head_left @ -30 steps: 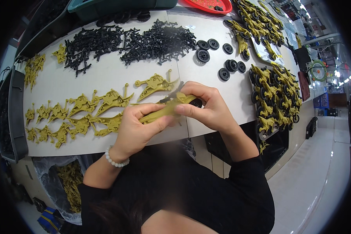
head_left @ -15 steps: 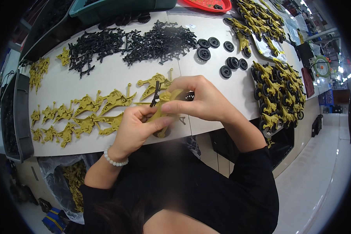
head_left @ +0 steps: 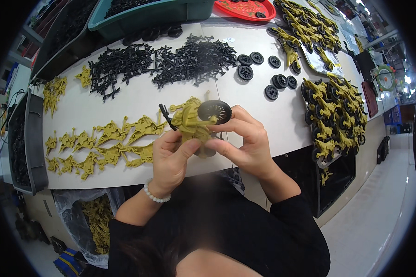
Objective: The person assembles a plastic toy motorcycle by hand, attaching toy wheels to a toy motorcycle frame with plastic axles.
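Both hands are on it here, right over the near edge of the white tabletop (head_left: 101, 104): an olive-yellow plastic toy motorcycle (head_left: 188, 115), held up between them! The bare left hand (head_left: 167, 159), a bracelet of round white beads (head_left: 156, 192) at its wrist, pinches the body from the left, thumb pressed along the near side and fingers curled behind. Across from it, the bare right hand (head_left: 247, 143) has the other end, thumb against the lower body, bent fingers closing in just by the black spoked wheel (head_left: 215, 112); exactly where those fingertips press, I cannot tell. A thin black handlebar (head_left: 166, 117) juts out to the left, above the left fingers, and the underside by the thumbs is a blur. Look left: two rows of flat olive-yellow plastic frame pieces (head_left: 113, 132) lie across the table, with heaps of small black branching plastic parts (head_left: 120, 71) beyond them. Past the right hand, loose black spoked wheels (head_left: 245, 72) sit in a scattered group, and farther right, a grey tray (head_left: 326, 163) is packed with yellow-and-black toy motorcycles (head_left: 328, 111), set close together in rows.
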Demonstrator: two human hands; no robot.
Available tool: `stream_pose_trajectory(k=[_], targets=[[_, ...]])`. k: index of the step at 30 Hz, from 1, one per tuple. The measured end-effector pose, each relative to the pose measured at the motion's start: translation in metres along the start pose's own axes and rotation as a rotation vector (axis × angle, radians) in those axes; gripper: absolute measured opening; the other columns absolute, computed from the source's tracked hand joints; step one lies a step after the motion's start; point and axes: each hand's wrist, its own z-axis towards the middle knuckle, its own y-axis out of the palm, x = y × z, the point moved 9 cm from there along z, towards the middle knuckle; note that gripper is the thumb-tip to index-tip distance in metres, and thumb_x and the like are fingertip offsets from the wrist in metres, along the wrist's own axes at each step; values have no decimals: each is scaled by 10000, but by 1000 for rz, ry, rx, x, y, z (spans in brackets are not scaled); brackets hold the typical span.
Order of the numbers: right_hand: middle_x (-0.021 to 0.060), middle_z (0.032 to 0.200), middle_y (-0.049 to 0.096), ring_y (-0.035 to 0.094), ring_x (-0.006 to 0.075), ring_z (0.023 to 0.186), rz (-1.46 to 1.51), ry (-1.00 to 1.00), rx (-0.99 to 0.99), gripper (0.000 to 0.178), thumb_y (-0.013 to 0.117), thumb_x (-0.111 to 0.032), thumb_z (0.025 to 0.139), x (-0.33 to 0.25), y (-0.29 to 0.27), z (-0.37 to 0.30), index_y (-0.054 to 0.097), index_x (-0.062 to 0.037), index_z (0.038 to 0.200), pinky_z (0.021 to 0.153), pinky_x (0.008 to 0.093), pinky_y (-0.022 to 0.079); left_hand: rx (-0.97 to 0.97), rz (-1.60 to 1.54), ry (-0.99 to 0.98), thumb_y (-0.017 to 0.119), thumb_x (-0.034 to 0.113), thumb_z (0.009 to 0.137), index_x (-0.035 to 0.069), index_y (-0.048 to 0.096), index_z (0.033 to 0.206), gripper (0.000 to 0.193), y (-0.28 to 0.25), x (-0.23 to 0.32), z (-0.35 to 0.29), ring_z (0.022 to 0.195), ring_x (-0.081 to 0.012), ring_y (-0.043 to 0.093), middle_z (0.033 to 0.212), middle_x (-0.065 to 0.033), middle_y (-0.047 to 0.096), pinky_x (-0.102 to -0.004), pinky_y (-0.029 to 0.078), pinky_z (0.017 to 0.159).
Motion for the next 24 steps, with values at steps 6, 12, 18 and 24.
stream_pose_trajectory(k=[6, 12, 18, 24], targets=[[116, 875, 564, 526, 250, 831, -43, -129, 69, 179, 705, -72, 751, -7, 10, -5, 598, -2, 877, 726, 332, 425, 66, 131, 170, 600, 43, 886, -46, 579, 1090, 224, 3, 6, -8, 897, -92, 595, 1016, -70, 646, -236, 481, 781], [125, 873, 570, 529, 259, 840, 162, -69, 130, 152, 679, -59, 766, 6, 6, -4, 589, 6, 870, 741, 332, 423, 63, 197, 49, 610, 52, 883, -22, 557, 1118, 252, -1, 0, -3, 888, -85, 595, 1040, -66, 633, -229, 483, 773], [128, 871, 607, 570, 265, 844, 38, 40, -4, 173, 689, -95, 768, 10, 7, 0, 629, 17, 884, 753, 334, 450, 35, -39, -68, 612, 35, 876, -11, 512, 1175, 319, 2, -8, 0, 1003, -146, 591, 1111, -83, 608, -275, 476, 863], [128, 951, 613, 587, 214, 899, 33, 91, -28, 169, 656, -113, 826, 10, 11, -2, 623, 21, 923, 825, 307, 443, 41, -4, 55, 621, 33, 871, -12, 493, 1191, 348, -2, -6, -1, 1021, -149, 585, 1125, -95, 604, -284, 473, 878]])
